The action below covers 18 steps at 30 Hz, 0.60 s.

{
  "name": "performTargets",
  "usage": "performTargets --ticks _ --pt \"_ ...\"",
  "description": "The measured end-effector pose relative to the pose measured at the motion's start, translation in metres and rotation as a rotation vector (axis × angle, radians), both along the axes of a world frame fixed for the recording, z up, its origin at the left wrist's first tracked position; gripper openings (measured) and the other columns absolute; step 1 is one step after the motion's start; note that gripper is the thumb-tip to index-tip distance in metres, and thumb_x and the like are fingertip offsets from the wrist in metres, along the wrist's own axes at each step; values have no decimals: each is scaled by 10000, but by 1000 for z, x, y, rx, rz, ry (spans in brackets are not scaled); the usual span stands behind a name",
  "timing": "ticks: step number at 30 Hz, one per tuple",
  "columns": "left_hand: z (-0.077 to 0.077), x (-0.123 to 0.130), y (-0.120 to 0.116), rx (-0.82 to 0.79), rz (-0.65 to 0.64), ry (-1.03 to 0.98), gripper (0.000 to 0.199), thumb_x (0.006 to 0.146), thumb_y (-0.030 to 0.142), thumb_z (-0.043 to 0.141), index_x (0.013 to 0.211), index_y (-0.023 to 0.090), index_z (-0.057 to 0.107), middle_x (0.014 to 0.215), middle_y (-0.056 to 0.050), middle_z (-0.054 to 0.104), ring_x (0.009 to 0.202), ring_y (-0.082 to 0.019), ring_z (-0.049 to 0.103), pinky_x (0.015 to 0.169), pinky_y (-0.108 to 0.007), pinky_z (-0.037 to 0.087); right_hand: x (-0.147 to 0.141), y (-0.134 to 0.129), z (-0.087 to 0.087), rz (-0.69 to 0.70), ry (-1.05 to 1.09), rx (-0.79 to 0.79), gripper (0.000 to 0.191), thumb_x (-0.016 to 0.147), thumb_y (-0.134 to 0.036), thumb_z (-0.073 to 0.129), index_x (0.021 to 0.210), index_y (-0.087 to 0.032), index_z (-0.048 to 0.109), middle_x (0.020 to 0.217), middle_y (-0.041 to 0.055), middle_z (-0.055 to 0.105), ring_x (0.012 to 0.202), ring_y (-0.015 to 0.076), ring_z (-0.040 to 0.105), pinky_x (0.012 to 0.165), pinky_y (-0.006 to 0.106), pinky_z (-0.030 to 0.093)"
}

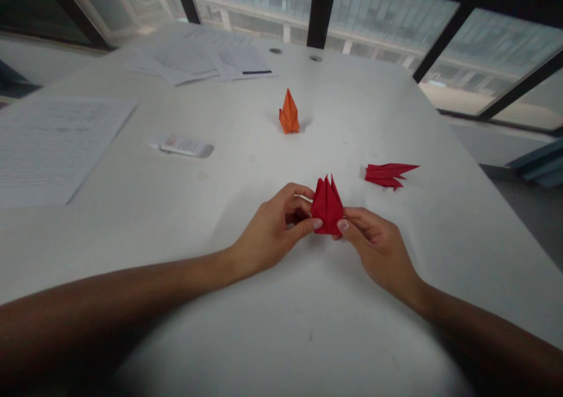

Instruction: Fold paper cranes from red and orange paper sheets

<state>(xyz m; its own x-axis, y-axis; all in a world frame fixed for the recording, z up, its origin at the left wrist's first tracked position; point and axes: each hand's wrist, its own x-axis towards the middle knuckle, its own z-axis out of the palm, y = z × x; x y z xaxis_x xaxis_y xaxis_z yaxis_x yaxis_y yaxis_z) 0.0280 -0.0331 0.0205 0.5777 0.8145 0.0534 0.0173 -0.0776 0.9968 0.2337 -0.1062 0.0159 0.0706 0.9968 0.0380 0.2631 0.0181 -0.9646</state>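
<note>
A folded red paper piece (326, 206) with several points at its top is held upright between my two hands. My left hand (284, 221) grips its left side, the thumb on the lower left corner. On the lower right corner lies the thumb of my right hand (378, 241), with the fingers behind the paper. To the right, beyond my right hand, a second red folded paper (387, 175) lies flat, its long point facing right. An orange folded paper (289, 114) stands farther back near the middle.
The white table (246, 192) carries a white tube (187, 145) left of the middle. A printed sheet (57, 151) lies at the left, and more printed papers (189, 54) overlap at the back. Dark-framed windows rise behind the table's far edge.
</note>
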Motion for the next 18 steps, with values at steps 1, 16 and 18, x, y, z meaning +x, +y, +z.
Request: performTargets --ticks 1,16,18 --pt "0 0 0 9 0 7 345 913 317 731 1167 221 519 978 -28 763 874 -181 736 834 -331 577 0 0 0 -1 -12 11 234 954 -421 684 1066 -225 742 960 40 782 817 180 708 758 305 567" --pt "-1 3 -6 -32 118 -88 404 812 309 836 1097 204 568 897 7 691 803 -142 694 798 -303 598 4 5 0 9 41 11 164 952 -387 700 1002 -244 761 909 -2 764 803 152 673 751 267 523" --pt "-1 3 -5 -23 144 -75 320 827 293 822 1045 190 613 873 7 703 802 -137 698 799 -286 594 4 4 0 6 30 21 203 956 -397 696 1082 -257 770 950 3 769 830 161 684 760 275 531"
